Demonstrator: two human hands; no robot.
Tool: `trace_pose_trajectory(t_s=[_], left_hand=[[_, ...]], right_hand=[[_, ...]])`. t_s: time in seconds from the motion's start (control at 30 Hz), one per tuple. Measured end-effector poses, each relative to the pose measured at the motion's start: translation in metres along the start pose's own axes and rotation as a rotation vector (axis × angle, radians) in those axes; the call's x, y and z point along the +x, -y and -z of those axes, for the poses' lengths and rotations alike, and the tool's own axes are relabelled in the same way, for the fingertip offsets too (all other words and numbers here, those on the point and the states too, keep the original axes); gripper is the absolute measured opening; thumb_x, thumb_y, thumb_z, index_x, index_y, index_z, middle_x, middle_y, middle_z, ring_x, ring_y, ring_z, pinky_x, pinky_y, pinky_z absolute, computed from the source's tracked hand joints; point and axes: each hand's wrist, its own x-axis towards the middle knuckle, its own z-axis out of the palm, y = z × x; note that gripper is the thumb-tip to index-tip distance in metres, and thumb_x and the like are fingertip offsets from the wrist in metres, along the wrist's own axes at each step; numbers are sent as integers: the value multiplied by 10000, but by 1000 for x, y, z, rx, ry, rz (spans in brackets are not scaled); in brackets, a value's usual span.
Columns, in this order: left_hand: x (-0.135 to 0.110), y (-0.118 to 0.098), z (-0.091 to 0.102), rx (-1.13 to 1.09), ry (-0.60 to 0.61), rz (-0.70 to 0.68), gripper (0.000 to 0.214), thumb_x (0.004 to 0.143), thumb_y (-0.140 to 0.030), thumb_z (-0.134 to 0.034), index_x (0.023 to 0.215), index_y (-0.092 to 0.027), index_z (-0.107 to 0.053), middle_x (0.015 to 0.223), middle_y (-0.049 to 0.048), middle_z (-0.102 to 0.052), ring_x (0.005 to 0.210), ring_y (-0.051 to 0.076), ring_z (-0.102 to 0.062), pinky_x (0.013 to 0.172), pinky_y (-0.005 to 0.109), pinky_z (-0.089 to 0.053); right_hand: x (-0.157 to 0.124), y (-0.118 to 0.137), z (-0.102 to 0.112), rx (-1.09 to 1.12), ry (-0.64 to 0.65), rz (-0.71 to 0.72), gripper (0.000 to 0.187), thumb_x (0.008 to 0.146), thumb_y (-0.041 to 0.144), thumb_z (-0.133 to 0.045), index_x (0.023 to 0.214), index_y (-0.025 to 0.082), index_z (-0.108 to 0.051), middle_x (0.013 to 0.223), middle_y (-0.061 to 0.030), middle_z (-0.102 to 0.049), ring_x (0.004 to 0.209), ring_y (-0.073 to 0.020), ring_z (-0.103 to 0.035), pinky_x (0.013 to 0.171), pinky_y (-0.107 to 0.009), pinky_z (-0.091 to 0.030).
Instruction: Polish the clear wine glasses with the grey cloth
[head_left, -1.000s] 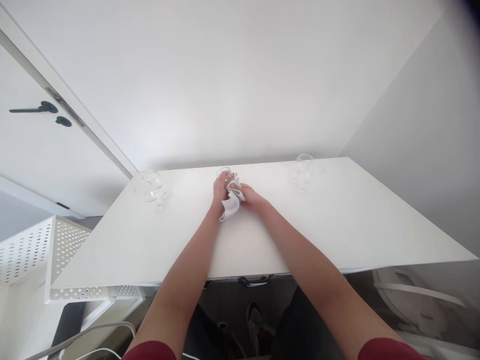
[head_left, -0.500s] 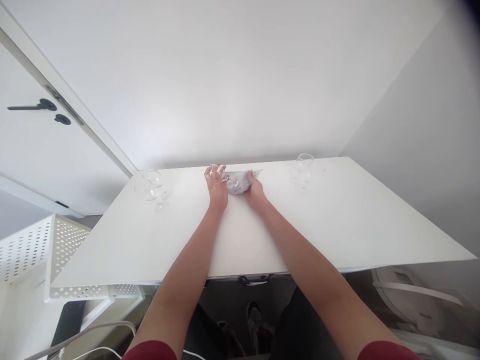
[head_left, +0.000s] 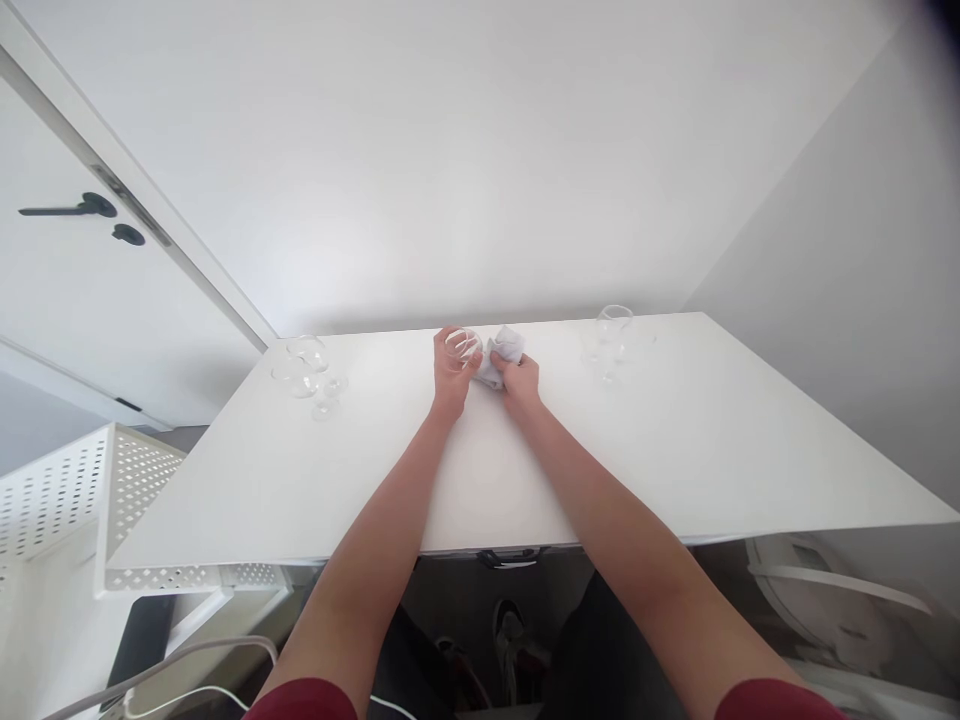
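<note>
My left hand (head_left: 452,377) is closed round a clear glass (head_left: 461,346) held over the far middle of the white table (head_left: 675,450). Right beside it, my right hand (head_left: 519,381) grips a bunched pale grey cloth (head_left: 504,352) that touches the glass. Both arms reach forward from the near edge. The lower part of the glass is hidden by my fingers.
Two clear stemmed glasses (head_left: 304,368) stand at the table's far left, and another stemmed glass (head_left: 613,335) at the far right. A white perforated rack (head_left: 112,480) sits left of the table. A door with a dark handle (head_left: 71,210) is at the left; walls close the back and right.
The cloth was wrapped over the glass a second ago, then pulled off to the right; now it is bunched in my right hand beside the glass, and both hands have shifted slightly right.
</note>
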Motion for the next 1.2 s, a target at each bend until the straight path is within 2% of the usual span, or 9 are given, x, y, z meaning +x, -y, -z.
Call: trace_pose_trajectory(t_s=[0.2, 0.33, 0.47, 0.57, 0.67, 0.77, 0.9, 1.1, 1.2], left_hand=[[2, 4, 5, 16, -20, 45, 679, 773, -462, -883, 1357, -323, -565, 1311, 113, -659, 1151, 246, -678, 980, 380, -529], [1, 0, 4, 50, -28, 35, 695, 752, -477, -894, 1358, -324, -589, 1332, 114, -654, 1191, 262, -667, 977, 368, -527], [1, -2, 5, 68, -96, 42, 711, 787, -521, -855, 1404, -315, -571, 1356, 124, -652, 1225, 260, -651, 1005, 375, -511], [2, -2, 5, 75, -179, 67, 695, 829, -570, -799, 1420, -284, -574, 1329, 133, -685, 1297, 271, -616, 1056, 404, -478], [2, -3, 3, 88, -162, 119, 559, 875, -625, -720, 1284, -245, -686, 1398, 133, -671, 1362, 304, -576, 1080, 432, -461], [3, -2, 2, -3, -143, 167, 558, 926, -696, -593, 1156, -208, -735, 1407, 139, -676, 1345, 323, -596, 1084, 460, -473], [6, 0, 6, -215, -112, 256, 579, 910, -686, -630, 1187, -183, -707, 1384, 158, -693, 1316, 333, -631, 1091, 470, -503], [8, 0, 9, -296, -51, 357, 604, 904, -714, -613, 1168, -183, -729, 1388, 149, -693, 1279, 325, -662, 1057, 438, -546], [7, 0, 9, -259, -112, 316, 556, 885, -676, -672, 1143, -187, -733, 1374, 140, -701, 1240, 306, -679, 1022, 413, -564]], right_hand=[[2, 1, -2, 38, 147, 91, 290, 779, 307, -672, 1037, 174, -679, 1053, -75, -763, 969, -204, -720, 853, -328, -571], [5, -2, 0, -101, 59, 76, 227, 745, 293, -713, 923, 153, -698, 961, -78, -756, 912, -221, -698, 798, -331, -560], [8, 3, 2, 69, -12, -75, 191, 784, 303, -688, 922, 171, -670, 908, -75, -743, 903, -217, -716, 747, -311, -578], [6, 12, 3, 110, -111, 16, 224, 833, 338, -658, 1010, 202, -669, 981, -40, -740, 960, -177, -715, 805, -278, -571], [-2, 20, 0, 165, 75, 81, 292, 846, 384, -683, 1093, 229, -669, 1094, -18, -740, 1039, -167, -698, 873, -271, -555], [-13, 24, -5, 210, 349, -67, 349, 890, 500, -664, 1072, 203, -674, 1094, -58, -753, 1046, -211, -699, 868, -317, -569], [-22, 26, -5, 182, 579, -215, 424, 838, 513, -758, 1091, 180, -686, 1068, -93, -768, 1008, -247, -706, 830, -350, -575], [-25, 26, 0, 23, 788, -166, 516, 720, 439, -883, 1130, 185, -701, 1064, -95, -766, 973, -257, -708, 857, -392, -565], [-23, 20, -4, -182, 659, 56, 473, 767, 449, -830, 1147, 217, -670, 1094, -79, -752, 1028, -264, -687, 914, -421, -552]])
